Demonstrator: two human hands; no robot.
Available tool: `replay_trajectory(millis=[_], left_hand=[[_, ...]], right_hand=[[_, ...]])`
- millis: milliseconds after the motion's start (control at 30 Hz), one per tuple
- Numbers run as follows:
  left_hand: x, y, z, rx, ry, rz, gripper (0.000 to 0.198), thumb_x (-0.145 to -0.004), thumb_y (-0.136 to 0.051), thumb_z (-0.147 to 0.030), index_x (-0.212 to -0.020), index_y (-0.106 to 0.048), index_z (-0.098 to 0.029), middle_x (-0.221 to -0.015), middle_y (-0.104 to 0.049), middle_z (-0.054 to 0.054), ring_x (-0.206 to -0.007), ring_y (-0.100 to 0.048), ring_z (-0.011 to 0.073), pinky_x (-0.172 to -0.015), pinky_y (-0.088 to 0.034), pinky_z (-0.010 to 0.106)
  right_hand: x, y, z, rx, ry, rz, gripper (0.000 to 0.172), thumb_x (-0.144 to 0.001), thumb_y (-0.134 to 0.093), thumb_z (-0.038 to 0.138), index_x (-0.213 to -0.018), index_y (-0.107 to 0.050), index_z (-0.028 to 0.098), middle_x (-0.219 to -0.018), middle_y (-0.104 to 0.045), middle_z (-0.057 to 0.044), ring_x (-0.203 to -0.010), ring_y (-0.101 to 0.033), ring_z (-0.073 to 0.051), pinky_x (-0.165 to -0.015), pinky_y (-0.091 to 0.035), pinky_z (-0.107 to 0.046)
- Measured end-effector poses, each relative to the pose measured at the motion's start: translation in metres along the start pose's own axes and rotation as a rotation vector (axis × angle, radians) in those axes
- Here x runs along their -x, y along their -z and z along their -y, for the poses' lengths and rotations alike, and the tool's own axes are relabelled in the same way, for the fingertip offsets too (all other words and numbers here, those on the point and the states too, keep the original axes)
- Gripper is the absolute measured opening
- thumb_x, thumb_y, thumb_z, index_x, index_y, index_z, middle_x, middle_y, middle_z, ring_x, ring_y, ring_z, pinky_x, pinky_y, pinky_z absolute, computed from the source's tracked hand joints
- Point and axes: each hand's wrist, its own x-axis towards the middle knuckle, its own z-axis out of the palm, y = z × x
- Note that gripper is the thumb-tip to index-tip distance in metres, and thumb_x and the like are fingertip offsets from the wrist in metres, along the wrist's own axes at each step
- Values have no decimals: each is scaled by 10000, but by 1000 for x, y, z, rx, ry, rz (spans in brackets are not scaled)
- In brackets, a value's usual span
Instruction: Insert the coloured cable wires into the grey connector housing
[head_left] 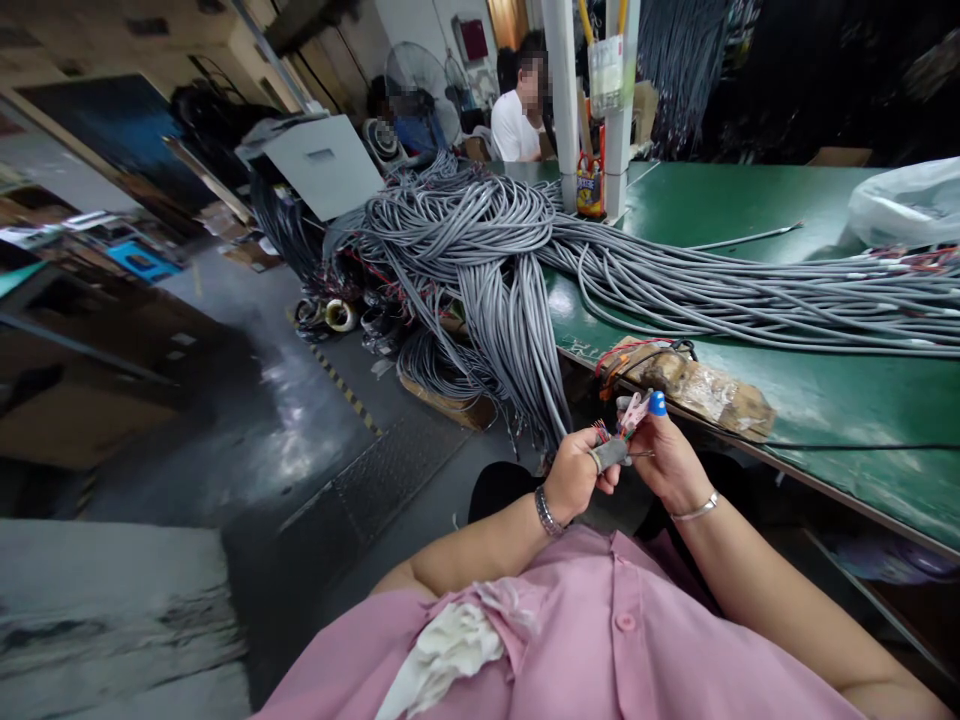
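Observation:
My left hand (576,477) is closed around a bunch of thin coloured wires (603,433), whose ends poke up above the fist. A grey covering, apparently a wrap, shows at its thumb. Facing it, close by, my right hand (670,460) has a blue cap (657,403) on its thumb. That thumb presses a small pale pink piece (636,412) against the fingers, right beside the wires. I cannot make out exactly what the pink piece is. Much of the right fingers is hidden behind the thumb and wires.
A large heap of grey cables (465,220) spreads along the green table (847,400) and hangs off its edge. At the near edge lies a tape-wrapped block (697,390) with a black cord. A white post (564,100) rises beyond; a person (514,125) sits behind.

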Motion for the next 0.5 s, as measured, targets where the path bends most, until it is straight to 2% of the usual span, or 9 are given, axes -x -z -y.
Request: replay_trajectory(millis=[200, 267, 400, 500], left_hand=[[9, 6, 1, 22, -9, -3, 333, -720, -696, -451, -687, -595, -135, -469, -552, -8, -364, -448, 82, -348, -352, 189], [13, 7, 2, 12, -11, -6, 357, -717, -703, -474, -690, -605, -131, -483, -563, -2, -376, -462, 84, -360, -366, 191], [14, 6, 2, 21, -33, -30, 375, -712, -706, -494, -697, -606, -134, -488, -560, -8, -379, -464, 80, -370, -364, 191], [11, 4, 1, 46, -33, -42, 363, -713, -704, -486, -704, -601, -138, -485, -556, -15, -375, -459, 79, -366, -357, 193]], right_hand=[[4, 3, 6, -19, -98, 50, 487, -767, -621, 671, -861, -703, 201, -754, -665, -22, -621, -581, -132, -550, -504, -240], [4, 2, 8, -2, -103, 56, 434, -783, -641, 624, -870, -706, 204, -779, -672, -22, -624, -579, -124, -565, -509, -234], [5, 1, 9, 80, -27, 42, 288, -791, -711, 484, -863, -713, 205, -729, -653, -3, -603, -550, -109, -551, -497, -217], [6, 4, 4, 142, 81, -8, 348, -795, -685, 542, -836, -720, 199, -721, -654, -16, -607, -546, -115, -547, -492, -229]])
